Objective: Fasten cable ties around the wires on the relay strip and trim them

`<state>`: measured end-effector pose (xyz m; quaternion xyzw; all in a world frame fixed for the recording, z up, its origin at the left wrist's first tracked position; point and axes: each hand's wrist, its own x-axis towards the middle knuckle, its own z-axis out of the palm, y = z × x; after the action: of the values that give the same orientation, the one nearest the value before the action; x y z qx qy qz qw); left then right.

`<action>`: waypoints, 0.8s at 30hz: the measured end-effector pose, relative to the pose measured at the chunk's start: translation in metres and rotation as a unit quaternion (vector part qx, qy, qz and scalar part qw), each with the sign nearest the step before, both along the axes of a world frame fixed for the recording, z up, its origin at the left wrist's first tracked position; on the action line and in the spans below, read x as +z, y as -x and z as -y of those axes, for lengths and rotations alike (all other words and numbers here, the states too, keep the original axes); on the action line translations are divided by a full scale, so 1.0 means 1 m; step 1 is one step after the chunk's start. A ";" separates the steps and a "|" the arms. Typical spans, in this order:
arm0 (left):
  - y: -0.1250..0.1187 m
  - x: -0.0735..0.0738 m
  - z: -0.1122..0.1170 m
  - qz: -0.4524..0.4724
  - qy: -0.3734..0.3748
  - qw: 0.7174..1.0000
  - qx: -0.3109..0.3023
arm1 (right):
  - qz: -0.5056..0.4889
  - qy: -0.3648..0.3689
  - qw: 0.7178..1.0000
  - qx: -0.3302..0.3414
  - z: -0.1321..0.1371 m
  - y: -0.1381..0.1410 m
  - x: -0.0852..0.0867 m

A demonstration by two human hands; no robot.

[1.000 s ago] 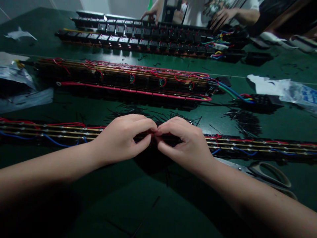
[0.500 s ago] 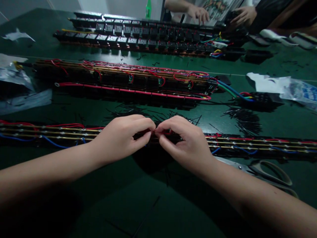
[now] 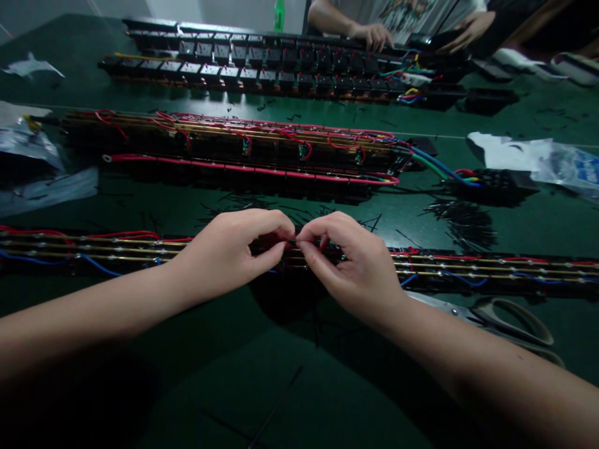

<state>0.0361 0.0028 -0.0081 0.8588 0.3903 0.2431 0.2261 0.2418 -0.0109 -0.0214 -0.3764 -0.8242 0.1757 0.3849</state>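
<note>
Across the table in front of me runs a long black strip [image 3: 496, 274] with brass-coloured rods, red wires and blue wires. Over its middle, my left hand [image 3: 238, 243] is closed in a pinch, thumb against forefinger. Close beside it, my right hand [image 3: 358, 259] makes a matching pinch, the fingertips of both hands almost meeting. A thin dark piece seems to lie between the fingertips, but it is too small to name. Scissors [image 3: 491, 318] lie on the table behind my right wrist, partly covered by it.
Thin black cable ties [image 3: 463, 224] lie in a pile beyond the strip. Farther back rests a wired assembly [image 3: 253, 171] with a red cable, then rows of black blocks [image 3: 229, 76]. Plastic bags [image 3: 568, 165] lie at the sides. Across the table, another person's hand [image 3: 374, 36] touches the rear row.
Both my hands have shifted very slightly up, and the fingertips are a little further apart. Across the table, the other person's hands have moved.
</note>
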 end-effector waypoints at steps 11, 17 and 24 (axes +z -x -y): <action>0.001 0.000 -0.001 -0.008 -0.002 1.000 -0.008 | -0.002 0.004 1.000 0.000 0.000 -0.001 0.003; 0.000 0.003 0.000 -0.026 0.027 0.999 0.015 | -0.009 -0.011 1.000 -0.001 0.001 -0.002 0.002; -0.001 0.001 -0.001 -0.014 0.077 0.996 0.034 | -0.030 -0.016 0.999 -0.030 0.002 -0.001 0.001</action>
<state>0.0371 0.0037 -0.0067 0.8286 0.4396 0.2079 0.2775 0.2432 -0.0131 -0.0204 -0.3890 -0.8035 0.1622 0.4204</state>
